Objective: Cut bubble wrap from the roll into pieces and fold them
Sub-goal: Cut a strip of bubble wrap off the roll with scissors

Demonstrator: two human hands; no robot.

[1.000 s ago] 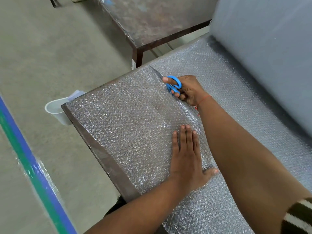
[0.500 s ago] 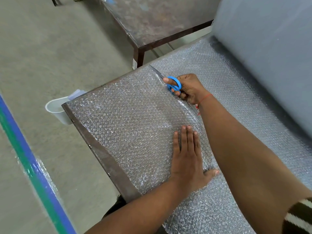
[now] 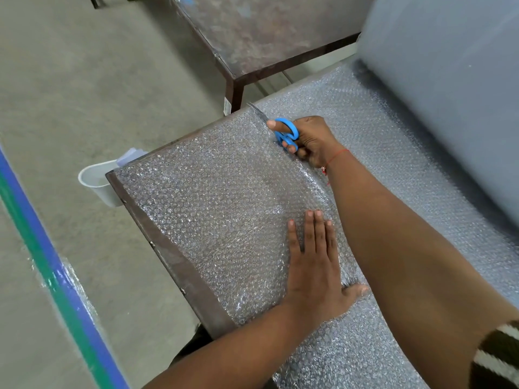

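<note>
Blue scissors (image 3: 286, 133) near the far edge of the bubble wrap (image 3: 213, 197)

I judge the cut nearly finished; my right hand (image 3: 311, 141) clamps the handles; my left hand (image 3: 311, 265) lies flat, fingers straight, pinning the sheet to the surface (image 3: 168, 254); next, snip through, then fold.

A packing workshop: bare concrete floor (image 3: 84, 80); taped floor stripe (image 3: 50, 276); worn metal tables (image 3: 252, 37).
</note>
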